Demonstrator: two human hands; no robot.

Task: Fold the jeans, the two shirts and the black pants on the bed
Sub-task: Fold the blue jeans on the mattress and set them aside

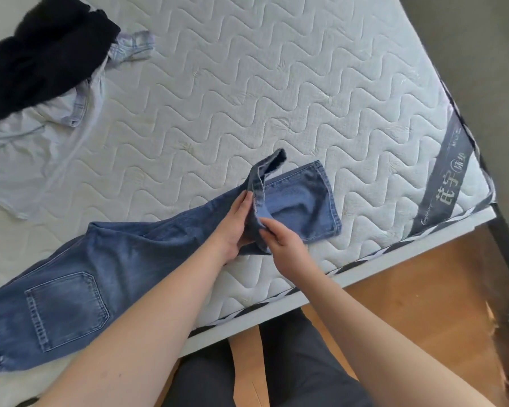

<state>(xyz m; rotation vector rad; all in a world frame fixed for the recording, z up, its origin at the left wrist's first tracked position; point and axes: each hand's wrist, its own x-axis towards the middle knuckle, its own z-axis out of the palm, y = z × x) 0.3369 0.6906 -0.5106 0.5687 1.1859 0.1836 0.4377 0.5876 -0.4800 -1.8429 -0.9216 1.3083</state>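
Both hands, left hand (235, 221), right hand (282, 240), fingers pinching jeans (100, 259) leg hem on bed (247, 83).

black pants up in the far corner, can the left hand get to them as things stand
Probably not right away. The left hand is busy gripping the jeans leg, and the black pants lie far off across the mattress, atop a pale shirt. Nothing blocks the way; it must let go first.

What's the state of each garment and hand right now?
jeans: unfolded, laid across the mattress, one leg hem lifted
left hand: gripping the lifted leg
right hand: pinching the same leg's hem
black garment: crumpled heap, unfolded
light blue shirt: rumpled, partly under the black garment
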